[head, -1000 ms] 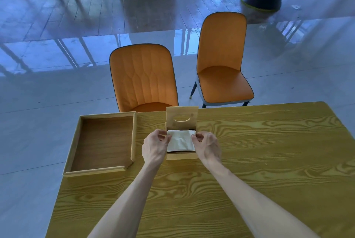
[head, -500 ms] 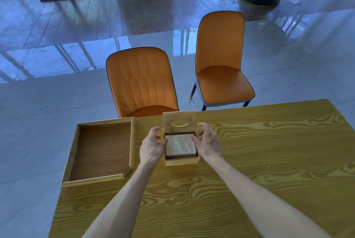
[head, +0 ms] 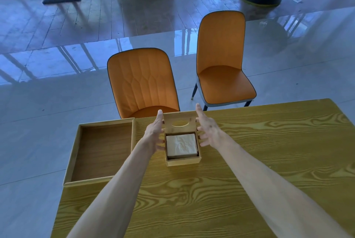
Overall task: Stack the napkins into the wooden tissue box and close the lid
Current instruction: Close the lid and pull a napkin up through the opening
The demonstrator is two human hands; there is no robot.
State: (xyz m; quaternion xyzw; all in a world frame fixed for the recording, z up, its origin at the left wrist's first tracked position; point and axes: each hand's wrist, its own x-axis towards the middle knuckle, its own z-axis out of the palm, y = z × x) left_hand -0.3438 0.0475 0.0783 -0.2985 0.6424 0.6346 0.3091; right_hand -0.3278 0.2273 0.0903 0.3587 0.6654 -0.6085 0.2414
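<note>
A small wooden tissue box [head: 183,161] stands on the yellow wooden table [head: 249,161] near its far edge. White napkins [head: 181,144] lie stacked inside it. Its hinged lid [head: 179,123], with an oval slot, stands upright at the back. My left hand [head: 154,132] is beside the box's left side, fingers spread, thumb up by the lid's left edge. My right hand [head: 206,128] mirrors it on the right, fingers spread, fingertips close to the lid's right edge. Neither hand holds anything.
A shallow wooden tray [head: 101,151] lies left of the box, overhanging the table's left edge. Two orange chairs [head: 143,84] [head: 222,61] stand beyond the far edge. Glossy floor lies past them.
My hands left the napkins, opened, and moved up along the box's sides toward the upright lid. The napkins now lie flat inside the box.
</note>
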